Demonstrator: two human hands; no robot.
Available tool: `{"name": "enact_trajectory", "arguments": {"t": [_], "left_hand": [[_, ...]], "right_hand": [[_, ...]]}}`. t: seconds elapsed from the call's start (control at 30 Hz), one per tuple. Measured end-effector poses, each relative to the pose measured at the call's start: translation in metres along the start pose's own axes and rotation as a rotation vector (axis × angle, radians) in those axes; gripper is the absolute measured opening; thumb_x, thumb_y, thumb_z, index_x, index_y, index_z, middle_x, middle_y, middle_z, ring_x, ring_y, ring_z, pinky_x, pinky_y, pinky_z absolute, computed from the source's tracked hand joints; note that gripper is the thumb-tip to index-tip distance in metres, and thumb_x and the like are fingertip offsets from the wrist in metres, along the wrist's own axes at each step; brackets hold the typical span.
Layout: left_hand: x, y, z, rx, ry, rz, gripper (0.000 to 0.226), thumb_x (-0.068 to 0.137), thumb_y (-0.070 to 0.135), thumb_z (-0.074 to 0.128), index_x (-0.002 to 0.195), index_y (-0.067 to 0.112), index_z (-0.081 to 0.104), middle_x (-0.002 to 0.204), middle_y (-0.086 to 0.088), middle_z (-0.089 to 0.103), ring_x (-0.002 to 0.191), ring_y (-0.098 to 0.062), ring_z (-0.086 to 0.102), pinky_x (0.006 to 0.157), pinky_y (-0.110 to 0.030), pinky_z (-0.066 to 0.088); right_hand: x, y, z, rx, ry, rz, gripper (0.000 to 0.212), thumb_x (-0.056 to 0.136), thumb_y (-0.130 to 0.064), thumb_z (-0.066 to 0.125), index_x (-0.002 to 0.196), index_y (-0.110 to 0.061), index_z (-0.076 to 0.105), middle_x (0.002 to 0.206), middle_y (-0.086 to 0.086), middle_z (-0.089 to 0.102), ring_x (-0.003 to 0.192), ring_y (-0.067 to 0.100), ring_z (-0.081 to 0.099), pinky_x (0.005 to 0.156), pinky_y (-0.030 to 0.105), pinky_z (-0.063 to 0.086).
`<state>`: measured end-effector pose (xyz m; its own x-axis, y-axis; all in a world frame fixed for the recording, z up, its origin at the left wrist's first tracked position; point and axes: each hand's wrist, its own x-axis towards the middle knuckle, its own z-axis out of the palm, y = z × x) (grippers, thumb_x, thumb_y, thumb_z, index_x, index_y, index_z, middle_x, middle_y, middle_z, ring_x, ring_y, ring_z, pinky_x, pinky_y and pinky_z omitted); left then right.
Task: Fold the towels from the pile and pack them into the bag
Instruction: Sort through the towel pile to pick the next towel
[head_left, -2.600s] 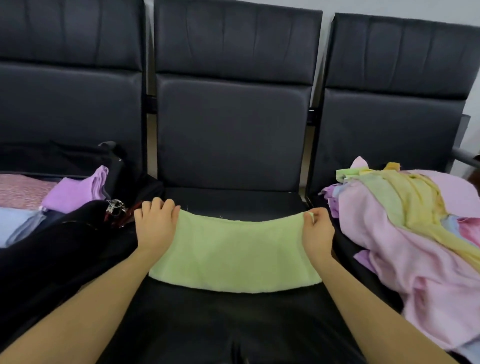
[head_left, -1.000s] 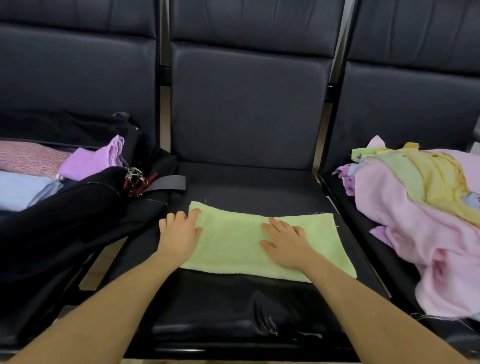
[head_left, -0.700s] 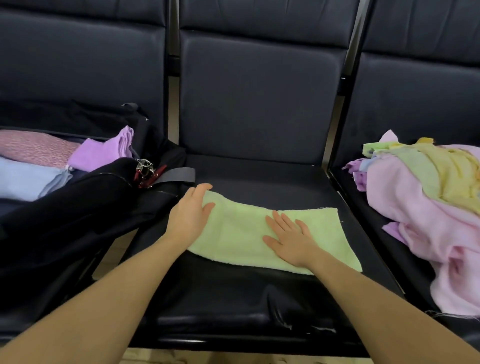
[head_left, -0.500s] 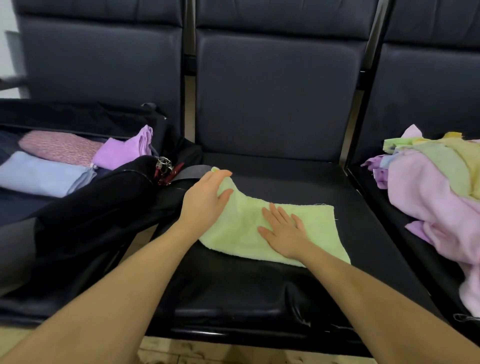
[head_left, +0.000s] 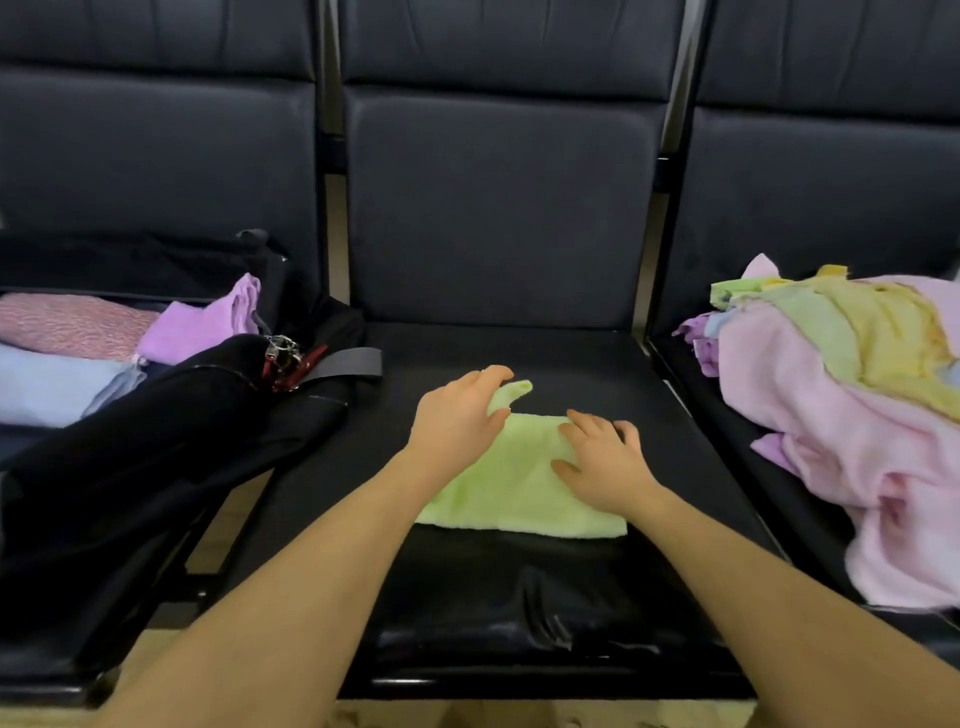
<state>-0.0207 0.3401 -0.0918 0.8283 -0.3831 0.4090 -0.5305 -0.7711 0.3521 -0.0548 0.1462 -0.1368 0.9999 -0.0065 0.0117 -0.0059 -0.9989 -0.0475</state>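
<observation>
A light green towel (head_left: 511, 488) lies on the middle black seat (head_left: 519, 597), partly folded over itself. My left hand (head_left: 457, 421) grips the towel's left end, which is lifted and carried over toward the right; a corner sticks out past my fingers. My right hand (head_left: 602, 457) rests on the towel's right part with fingers bent at its far edge. The open black bag (head_left: 156, 431) sits on the left seat with folded pink, purple and blue towels inside. The unfolded pile (head_left: 852, 405) of pink, yellow and green towels lies on the right seat.
Three black padded seats with high backs stand in a row. A metal clip and a grey strap (head_left: 343, 364) from the bag lie at the left edge of the middle seat. A light floor shows below the seat fronts.
My left hand lifted the towel's left end and brought it rightward over the towel. My right hand, flat on the middle before, now sits at the right part with fingers bent.
</observation>
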Motion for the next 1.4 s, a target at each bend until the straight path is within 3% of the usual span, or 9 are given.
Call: {"name": "enact_trajectory", "arguments": {"t": [0.2,0.37,0.53,0.67,0.77,0.87,1.0,1.13,1.4], "left_hand": [[0.017,0.045,0.022,-0.187,0.032,-0.244,0.039,0.093,0.023,0.055,0.130,0.021,0.045,0.113,0.001,0.062,0.098,-0.022,0.058,0.072,-0.033,0.044],[0.028,0.067,0.037,-0.454,0.073,-0.371,0.037,0.090,0.021,0.060,0.125,0.016,0.050,0.100,-0.003,0.065,0.085,-0.019,0.060,0.067,-0.030,0.045],[0.024,0.063,0.055,-0.479,-0.380,-0.261,0.045,0.100,0.025,0.043,0.144,0.020,0.037,0.127,-0.008,0.059,0.100,-0.021,0.062,0.086,-0.033,0.051],[0.009,0.032,0.051,-0.112,-0.300,-0.148,0.041,0.103,0.024,0.035,0.143,0.017,0.039,0.144,-0.005,0.044,0.124,-0.022,0.046,0.102,-0.033,0.036],[-0.007,0.006,0.054,0.237,-0.477,-0.083,0.051,0.104,0.036,0.022,0.152,0.022,0.016,0.161,-0.002,0.002,0.147,-0.025,0.001,0.117,-0.039,0.008],[-0.015,-0.014,0.057,0.253,-0.627,-0.160,0.056,0.103,0.044,0.013,0.153,0.028,-0.008,0.158,0.001,-0.023,0.146,-0.023,-0.017,0.119,-0.041,-0.003],[-0.016,-0.030,0.058,0.250,-0.639,-0.198,0.058,0.101,0.048,0.010,0.150,0.031,-0.017,0.154,0.003,-0.030,0.145,-0.019,-0.020,0.118,-0.041,-0.010],[-0.013,-0.036,0.062,0.217,-0.590,-0.219,0.058,0.100,0.050,0.008,0.149,0.032,-0.019,0.153,0.003,-0.032,0.144,-0.019,-0.023,0.118,-0.041,-0.012],[-0.020,-0.032,0.053,0.181,-0.436,-0.159,0.060,0.102,0.047,0.014,0.153,0.025,-0.007,0.159,-0.002,-0.017,0.147,-0.021,-0.013,0.118,-0.039,-0.006]], "right_hand": [[-0.007,0.020,0.005,0.176,-0.051,0.047,0.052,0.099,-0.046,0.038,0.147,-0.029,0.032,0.159,-0.009,0.017,0.146,0.009,0.011,0.114,0.040,0.000],[-0.002,0.037,0.000,0.871,0.071,0.278,0.044,0.100,-0.043,0.038,0.140,-0.029,0.047,0.146,-0.007,0.044,0.140,0.017,0.032,0.119,0.036,0.014],[-0.006,0.037,-0.004,1.158,0.133,0.302,0.044,0.102,-0.040,0.036,0.142,-0.022,0.045,0.143,-0.006,0.045,0.137,0.014,0.036,0.114,0.029,0.023],[-0.004,0.029,-0.003,0.687,0.134,0.203,0.042,0.099,-0.040,0.040,0.139,-0.028,0.046,0.145,-0.008,0.044,0.134,0.017,0.038,0.115,0.038,0.018],[-0.007,0.014,-0.004,0.379,0.159,0.048,0.045,0.100,-0.038,0.041,0.143,-0.026,0.040,0.152,-0.008,0.034,0.138,0.013,0.030,0.109,0.031,0.010],[-0.008,0.003,0.005,0.251,0.034,0.041,0.052,0.101,-0.042,0.033,0.150,-0.022,0.026,0.159,-0.001,0.019,0.144,0.017,0.020,0.114,0.036,0.008],[-0.005,-0.001,0.015,0.117,-0.185,0.014,0.062,0.102,-0.048,0.017,0.154,-0.020,-0.002,0.161,-0.001,-0.013,0.147,0.014,-0.012,0.117,0.040,-0.011],[0.007,-0.002,0.018,0.068,-0.192,0.006,0.062,0.101,-0.050,0.011,0.153,-0.021,-0.009,0.159,-0.004,-0.019,0.146,0.012,-0.018,0.116,0.043,-0.016],[0.002,-0.006,0.016,0.131,-0.052,0.037,0.057,0.102,-0.048,0.019,0.153,-0.023,0.014,0.162,-0.005,0.000,0.148,0.014,0.000,0.117,0.044,-0.007]]}}
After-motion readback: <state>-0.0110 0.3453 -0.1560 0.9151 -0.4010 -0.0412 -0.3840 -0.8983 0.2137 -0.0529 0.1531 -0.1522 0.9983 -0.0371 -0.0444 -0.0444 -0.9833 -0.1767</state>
